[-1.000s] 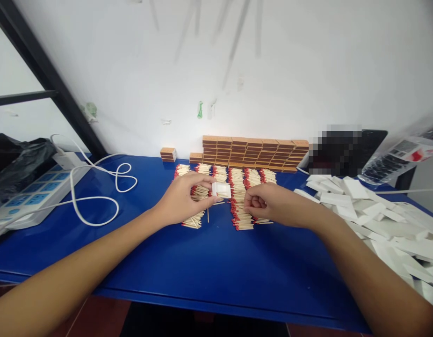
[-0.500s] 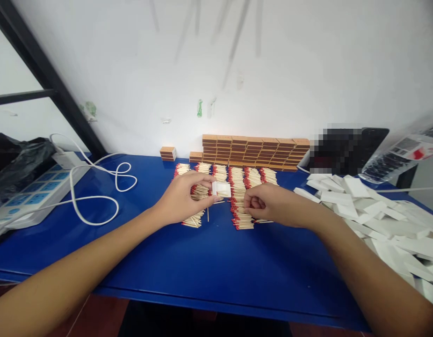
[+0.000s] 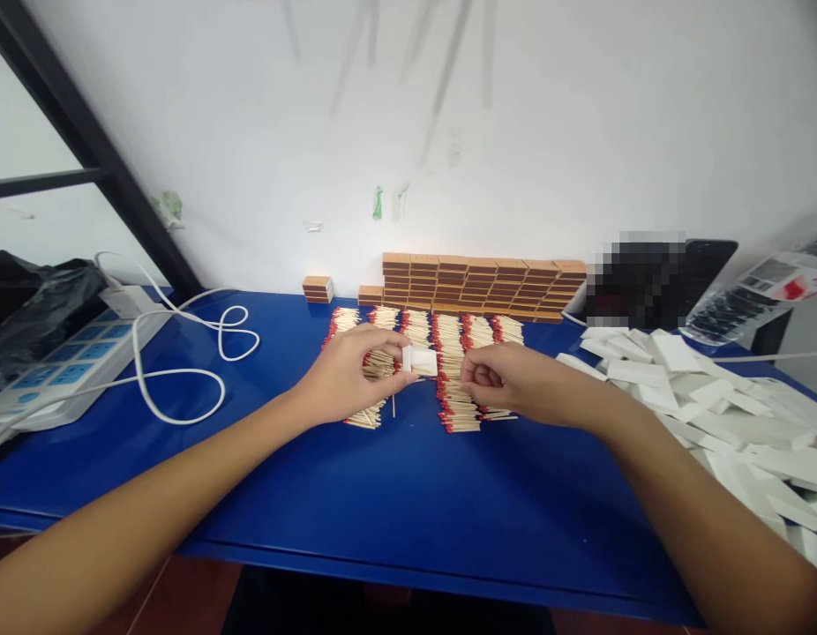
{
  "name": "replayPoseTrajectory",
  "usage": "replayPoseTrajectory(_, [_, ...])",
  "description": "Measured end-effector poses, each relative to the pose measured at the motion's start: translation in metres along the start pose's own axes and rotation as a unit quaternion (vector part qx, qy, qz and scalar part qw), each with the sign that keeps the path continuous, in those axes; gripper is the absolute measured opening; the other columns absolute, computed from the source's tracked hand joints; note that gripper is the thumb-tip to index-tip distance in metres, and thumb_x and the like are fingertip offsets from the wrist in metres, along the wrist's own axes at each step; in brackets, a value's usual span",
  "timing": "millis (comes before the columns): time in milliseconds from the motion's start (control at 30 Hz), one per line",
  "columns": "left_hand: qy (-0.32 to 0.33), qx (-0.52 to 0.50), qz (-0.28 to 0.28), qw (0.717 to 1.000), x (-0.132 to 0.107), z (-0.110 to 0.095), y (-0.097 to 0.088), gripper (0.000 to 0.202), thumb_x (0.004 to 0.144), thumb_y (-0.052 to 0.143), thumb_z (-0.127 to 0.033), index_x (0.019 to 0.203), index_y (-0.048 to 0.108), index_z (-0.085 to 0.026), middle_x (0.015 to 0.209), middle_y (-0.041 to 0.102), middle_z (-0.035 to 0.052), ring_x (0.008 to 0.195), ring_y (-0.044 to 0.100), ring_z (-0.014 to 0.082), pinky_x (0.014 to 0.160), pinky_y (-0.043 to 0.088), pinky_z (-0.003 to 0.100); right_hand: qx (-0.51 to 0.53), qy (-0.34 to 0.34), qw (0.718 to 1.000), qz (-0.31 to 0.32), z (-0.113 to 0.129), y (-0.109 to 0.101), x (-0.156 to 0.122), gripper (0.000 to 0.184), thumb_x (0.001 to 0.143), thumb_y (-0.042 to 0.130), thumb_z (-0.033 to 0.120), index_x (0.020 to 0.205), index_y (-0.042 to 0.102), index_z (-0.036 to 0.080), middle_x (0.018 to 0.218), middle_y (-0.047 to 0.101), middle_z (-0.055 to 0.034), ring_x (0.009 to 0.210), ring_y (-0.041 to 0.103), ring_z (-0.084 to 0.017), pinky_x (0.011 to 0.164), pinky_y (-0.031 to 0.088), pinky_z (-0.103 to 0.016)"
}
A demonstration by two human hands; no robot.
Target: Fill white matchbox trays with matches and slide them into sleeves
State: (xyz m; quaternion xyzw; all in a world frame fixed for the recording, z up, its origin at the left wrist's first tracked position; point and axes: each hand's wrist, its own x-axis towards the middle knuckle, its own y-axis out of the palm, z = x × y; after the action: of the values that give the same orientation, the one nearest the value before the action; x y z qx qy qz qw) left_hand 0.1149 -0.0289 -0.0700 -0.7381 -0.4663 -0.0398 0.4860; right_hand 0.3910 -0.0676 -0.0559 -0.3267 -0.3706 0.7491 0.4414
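Note:
My left hand [image 3: 356, 370] grips a small white matchbox tray [image 3: 422, 362] by its left end, between thumb and fingers. A pale strip shows inside the tray, too small to make out for certain. My right hand [image 3: 491, 375] is closed, thumb and fingertips pressed together, just right of the tray and over the rows of matches. Whatever it pinches, if anything, is hidden. Red-headed matches [image 3: 458, 414] lie in several rows beneath and behind both hands. One loose match [image 3: 393, 406] sits apart below the left hand.
Stacked matchboxes [image 3: 475, 287] line the wall, with a smaller stack [image 3: 318, 289] to their left. White trays [image 3: 700, 397] form a heap at right, by a plastic bottle [image 3: 759, 295] and a black device [image 3: 700, 282]. A power strip [image 3: 84, 353] and white cable [image 3: 176, 422] occupy the left.
Both hands stay almost in place. The tray in my left hand has shifted and tilted slightly, and the fingers of my right hand have moved a little.

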Motion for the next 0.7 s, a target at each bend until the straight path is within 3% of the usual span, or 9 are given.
replayPoseTrajectory(267, [0.011,0.000,0.004,1.000,-0.001,0.001,0.001,0.032,0.085,0.081,-0.034,0.113,0.074,-0.020,0.100,0.079,0.0044,0.093,0.074,0.0206,0.086,0.057,0.036,-0.007,-0.008,1.000,-0.019,-0.002,0.000,0.002,0.005,0.085,0.063,0.026,0.082,0.063,0.023,0.067,0.061,0.0041,0.060,0.049,-0.013,0.053,0.035,-0.025])
replayPoseTrajectory(467, [0.009,-0.024,0.007,1.000,-0.001,-0.002,0.002,0.032,0.085,0.082,-0.033,0.113,0.074,-0.020,0.104,0.079,0.0052,0.095,0.074,0.0212,0.088,0.057,0.036,0.000,-0.068,0.992,-0.106,0.008,-0.001,0.002,0.005,0.087,0.063,0.026,0.086,0.066,0.023,0.064,0.056,0.0041,0.058,0.049,-0.013,0.054,0.035,-0.024])
replayPoseTrajectory(700, [-0.013,-0.095,0.025,0.995,-0.004,-0.012,0.006,0.031,0.084,0.083,-0.032,0.112,0.073,-0.021,0.107,0.079,0.0036,0.098,0.075,0.0195,0.090,0.058,0.032,-0.052,-0.165,0.963,-0.206,0.020,0.015,0.003,0.006,0.093,0.064,0.024,0.089,0.065,0.020,0.068,0.054,0.0033,0.059,0.048,-0.012,0.056,0.033,-0.024])
